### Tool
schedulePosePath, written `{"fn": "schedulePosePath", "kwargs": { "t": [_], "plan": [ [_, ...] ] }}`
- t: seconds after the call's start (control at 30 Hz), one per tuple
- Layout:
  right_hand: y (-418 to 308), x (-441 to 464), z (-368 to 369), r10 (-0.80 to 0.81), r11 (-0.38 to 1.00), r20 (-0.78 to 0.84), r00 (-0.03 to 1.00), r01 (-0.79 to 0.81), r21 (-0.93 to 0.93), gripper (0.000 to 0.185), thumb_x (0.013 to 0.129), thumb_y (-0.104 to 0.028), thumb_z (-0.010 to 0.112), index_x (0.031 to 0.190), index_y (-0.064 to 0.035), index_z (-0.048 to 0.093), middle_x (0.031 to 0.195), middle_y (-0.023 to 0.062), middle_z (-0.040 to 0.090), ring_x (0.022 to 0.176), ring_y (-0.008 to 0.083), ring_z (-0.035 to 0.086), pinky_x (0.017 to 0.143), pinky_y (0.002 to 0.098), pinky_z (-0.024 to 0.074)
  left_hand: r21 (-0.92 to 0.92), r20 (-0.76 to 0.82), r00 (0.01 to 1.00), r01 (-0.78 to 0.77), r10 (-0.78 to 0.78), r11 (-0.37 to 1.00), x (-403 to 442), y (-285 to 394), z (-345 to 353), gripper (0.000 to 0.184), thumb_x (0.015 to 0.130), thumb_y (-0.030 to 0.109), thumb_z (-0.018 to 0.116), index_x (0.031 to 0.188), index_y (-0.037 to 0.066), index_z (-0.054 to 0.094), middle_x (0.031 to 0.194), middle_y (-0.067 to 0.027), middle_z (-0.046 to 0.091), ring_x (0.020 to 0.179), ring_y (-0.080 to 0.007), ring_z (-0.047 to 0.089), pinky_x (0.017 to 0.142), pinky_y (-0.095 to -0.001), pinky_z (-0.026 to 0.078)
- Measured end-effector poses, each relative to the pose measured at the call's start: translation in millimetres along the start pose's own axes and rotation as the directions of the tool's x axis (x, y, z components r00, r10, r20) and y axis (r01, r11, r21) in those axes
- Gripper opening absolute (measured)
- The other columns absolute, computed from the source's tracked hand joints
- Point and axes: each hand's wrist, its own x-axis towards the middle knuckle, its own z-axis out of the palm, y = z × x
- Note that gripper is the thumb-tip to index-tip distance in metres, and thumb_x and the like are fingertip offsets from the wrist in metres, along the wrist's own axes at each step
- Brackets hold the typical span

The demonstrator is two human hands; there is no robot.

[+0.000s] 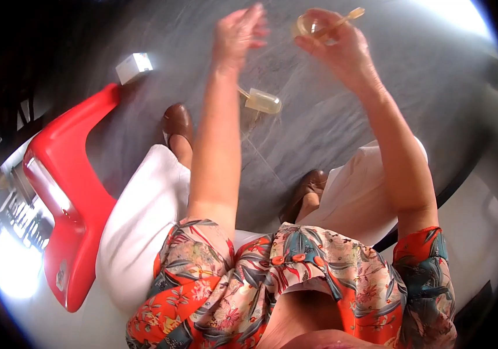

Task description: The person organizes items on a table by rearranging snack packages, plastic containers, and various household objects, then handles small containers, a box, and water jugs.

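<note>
My right hand (342,49) is closed around a small clear round cup (306,26). A thin pale stick with a wider end (354,14) sticks out past the fingers of the same hand. To the left, my left hand (241,36) is held up with its fingers apart and slightly blurred, and no object shows in it. Below and between the hands is a second small clear container (264,101) with a pale yellowish tint. A thin stick (243,91) reaches from its left end, partly hidden behind my left forearm.
A red curved plastic piece (65,145), like a chair part, stands at the left. Near its upper end is a small white box (134,68). Brown shoes (178,121) show on the grey marbled surface (301,134). A dark curved edge (461,177) runs at the right.
</note>
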Motion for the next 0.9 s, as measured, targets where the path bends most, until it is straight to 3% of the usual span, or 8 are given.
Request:
{"fn": "schedulePosePath", "kwargs": {
  "t": [0.07,0.13,0.3,0.4,0.53,0.67,0.77,0.9],
  "plan": [
    [-11,0,-7,0.099,0.992,0.016,0.995,-0.098,-0.073,0.048,0.072,-0.024,0.073,0.114,-0.0099,0.053,0.097,0.0080,0.061,0.091,0.0199,0.059,0.080,0.0301,0.0488,0.535,-0.196,0.976,0.189,-0.097,0.823,5,-41,-55,0.040,0.076,0.040,0.065,0.071,0.000,0.062,0.059,-0.0050,0.057,0.047,-0.0133,0.054,0.041,-0.0248,0.043],
    [-9,0,-6,0.093,0.995,0.035,0.995,-0.091,-0.043,0.049,0.072,-0.025,0.072,0.115,-0.0102,0.053,0.100,0.0082,0.061,0.093,0.0198,0.058,0.080,0.0304,0.0486,0.757,-0.299,0.878,0.456,-0.373,0.467,0,-76,-86,0.040,0.075,0.042,0.062,0.078,0.002,0.065,0.057,-0.0052,0.060,0.048,-0.0161,0.057,0.051,-0.0316,0.046],
    [-6,-4,-2,0.037,0.985,0.072,0.997,-0.025,-0.169,0.049,0.072,-0.023,0.072,0.116,-0.0114,0.052,0.102,0.0094,0.060,0.092,0.0202,0.059,0.081,0.0303,0.0479,0.751,-0.492,0.770,0.611,-0.406,0.251,-31,-109,-66,0.039,0.070,0.043,0.067,0.084,0.006,0.067,0.084,-0.0125,0.065,0.078,-0.0263,0.063,0.072,-0.0356,0.049],
    [-7,-5,-2,0.050,0.990,0.102,0.994,-0.035,-0.136,0.049,0.072,-0.022,0.071,0.116,-0.0115,0.052,0.103,0.0100,0.059,0.091,0.0204,0.059,0.081,0.0306,0.0476,0.723,-0.480,0.770,0.618,-0.420,0.309,-31,-116,-57,0.034,0.071,0.040,0.066,0.086,0.009,0.068,0.093,-0.0118,0.065,0.091,-0.0274,0.061,0.076,-0.0359,0.049],
    [-9,-7,-7,0.047,0.991,0.118,0.992,-0.032,-0.127,0.048,0.073,-0.020,0.070,0.117,-0.0108,0.052,0.103,0.0096,0.059,0.091,0.0205,0.059,0.081,0.0304,0.0477,0.696,-0.458,0.821,0.569,-0.339,0.438,-23,-99,-59,0.026,0.073,0.033,0.063,0.076,0.007,0.066,0.072,-0.0116,0.065,0.068,-0.0237,0.063,0.060,-0.0356,0.048],
    [-5,-9,-5,0.015,0.996,0.171,0.985,0.001,-0.093,0.047,0.073,-0.016,0.069,0.117,-0.0109,0.051,0.103,0.0087,0.059,0.092,0.0210,0.059,0.082,0.0306,0.0491,0.226,-0.263,0.927,0.329,-0.267,0.917,-11,-64,-70,0.024,0.075,0.021,0.067,0.080,-0.001,0.061,0.068,-0.0097,0.064,0.054,-0.0135,0.060,0.045,-0.0250,0.043],
    [-1,-10,-5,0.019,0.998,0.212,0.977,-0.005,-0.067,0.047,0.074,-0.014,0.068,0.118,-0.0118,0.050,0.105,0.0083,0.058,0.092,0.0216,0.059,0.082,0.0311,0.0501,-0.095,-0.119,0.964,0.227,-0.237,0.969,-4,-36,-51,0.023,0.077,0.024,0.069,0.079,0.003,0.060,0.068,-0.0048,0.063,0.056,-0.0111,0.061,0.042,-0.0215,0.044],
    [-10,-5,-14,0.035,0.999,0.197,0.980,-0.036,0.000,0.046,0.070,-0.017,0.071,0.111,-0.0070,0.053,0.099,0.0084,0.059,0.087,0.0202,0.059,0.078,0.0308,0.0499,-0.192,0.090,0.986,0.154,-0.139,0.969,-6,-4,-21,0.023,0.078,0.023,0.067,0.092,0.005,0.063,0.066,-0.0003,0.059,0.055,-0.0086,0.059,0.044,-0.0200,0.043]
  ]
}}
